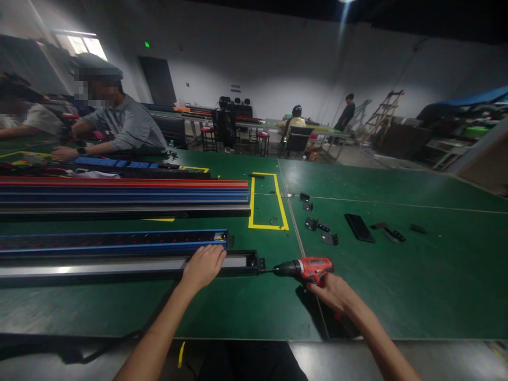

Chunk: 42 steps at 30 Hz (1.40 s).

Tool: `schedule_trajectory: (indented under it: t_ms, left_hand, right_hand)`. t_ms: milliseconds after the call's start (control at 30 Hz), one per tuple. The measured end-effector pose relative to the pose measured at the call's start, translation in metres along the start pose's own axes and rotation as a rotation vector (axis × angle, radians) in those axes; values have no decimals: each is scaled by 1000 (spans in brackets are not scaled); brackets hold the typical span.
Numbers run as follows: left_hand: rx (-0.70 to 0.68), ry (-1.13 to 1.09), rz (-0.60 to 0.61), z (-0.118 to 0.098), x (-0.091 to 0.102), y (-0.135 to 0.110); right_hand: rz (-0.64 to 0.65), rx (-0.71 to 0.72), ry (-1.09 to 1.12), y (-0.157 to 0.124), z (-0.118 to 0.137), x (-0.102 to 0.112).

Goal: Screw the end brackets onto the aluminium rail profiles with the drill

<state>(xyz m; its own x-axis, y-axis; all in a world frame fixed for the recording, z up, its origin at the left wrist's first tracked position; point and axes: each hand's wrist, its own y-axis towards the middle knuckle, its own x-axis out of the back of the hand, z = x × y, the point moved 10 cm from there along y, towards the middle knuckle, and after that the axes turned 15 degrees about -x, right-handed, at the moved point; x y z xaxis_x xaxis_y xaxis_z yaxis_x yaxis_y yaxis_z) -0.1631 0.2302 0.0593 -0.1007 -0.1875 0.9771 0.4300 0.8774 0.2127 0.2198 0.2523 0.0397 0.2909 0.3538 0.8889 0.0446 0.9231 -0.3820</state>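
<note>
My right hand (pixel 332 291) grips a red and black cordless drill (pixel 315 267), held level and pointing left. Its long bit reaches the small black end bracket (pixel 261 264) of a long black metal channel (pixel 242 271); whether the tip sits in a screw cannot be made out. Over that channel, near its right end, my left hand (pixel 204 264) is closed with the fingers bent across the top. A pale strip lies along the channel's inside. Just behind runs a blue-edged channel (pixel 138 242), with coloured wires showing at its right end.
A stack of red, blue and black profiles (pixel 159 197) lies farther back. Several black brackets (pixel 311 224) and a flat black plate (pixel 359 227) lie on the green table (pixel 444 275) to the right. Yellow tape (pixel 268 227) marks a rectangle. A person (pixel 130 124) works at the left.
</note>
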Motion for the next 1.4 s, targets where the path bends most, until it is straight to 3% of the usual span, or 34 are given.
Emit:
schedule_trajectory:
  t_ms: [1400]
  left_hand:
    - [54,-60,40,1,3,4]
  right_hand:
    - [4,-30,-28,-3,7,4]
